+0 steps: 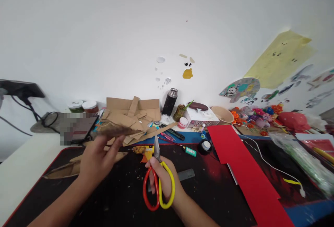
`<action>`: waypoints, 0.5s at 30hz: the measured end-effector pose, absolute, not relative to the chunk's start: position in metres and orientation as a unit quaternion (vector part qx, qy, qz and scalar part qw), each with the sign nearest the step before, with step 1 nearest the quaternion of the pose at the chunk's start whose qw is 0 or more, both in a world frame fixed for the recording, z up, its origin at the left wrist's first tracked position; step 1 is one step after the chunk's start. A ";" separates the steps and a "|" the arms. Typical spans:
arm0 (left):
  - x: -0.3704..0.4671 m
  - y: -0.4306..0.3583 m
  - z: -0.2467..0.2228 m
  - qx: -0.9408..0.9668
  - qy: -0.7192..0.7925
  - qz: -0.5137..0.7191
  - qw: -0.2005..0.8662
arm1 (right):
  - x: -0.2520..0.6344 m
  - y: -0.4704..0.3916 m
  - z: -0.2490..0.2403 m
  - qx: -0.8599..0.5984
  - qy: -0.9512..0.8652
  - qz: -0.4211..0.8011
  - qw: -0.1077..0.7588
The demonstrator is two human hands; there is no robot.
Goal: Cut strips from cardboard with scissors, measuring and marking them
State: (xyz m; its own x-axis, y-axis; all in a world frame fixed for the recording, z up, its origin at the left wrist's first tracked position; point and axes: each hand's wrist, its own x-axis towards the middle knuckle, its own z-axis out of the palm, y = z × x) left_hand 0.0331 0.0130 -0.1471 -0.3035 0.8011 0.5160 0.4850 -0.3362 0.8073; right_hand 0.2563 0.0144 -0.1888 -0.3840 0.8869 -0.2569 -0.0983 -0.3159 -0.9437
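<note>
Scissors (157,153) | right hand (164,176): thumb over handle | left hand (100,155): pinching brown piece (118,130)

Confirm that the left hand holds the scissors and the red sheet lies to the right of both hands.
Not quite: the wrong hand is named. The head view shows the scissors in the right hand, not the left hand. The red sheet does lie to the right of both.
</note>
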 end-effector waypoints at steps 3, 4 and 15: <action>0.027 0.015 -0.154 0.734 0.448 0.510 0.009 | 0.244 0.029 -0.190 -0.414 -0.427 0.710 0.377; 0.026 0.016 -0.158 0.766 0.419 0.488 -0.025 | 0.241 0.033 -0.190 -0.411 -0.415 0.716 0.383; 0.031 0.022 -0.194 0.831 0.408 0.374 -0.058 | 0.240 0.055 -0.184 -0.380 -0.376 0.737 0.413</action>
State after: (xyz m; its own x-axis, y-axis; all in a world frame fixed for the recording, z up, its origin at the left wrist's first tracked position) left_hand 0.0314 0.0216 -0.1936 0.3882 0.6341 0.6688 0.7208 -0.6611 0.2084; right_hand 0.2397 0.0551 -0.1845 -0.3706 0.8948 -0.2491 -0.3233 -0.3757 -0.8685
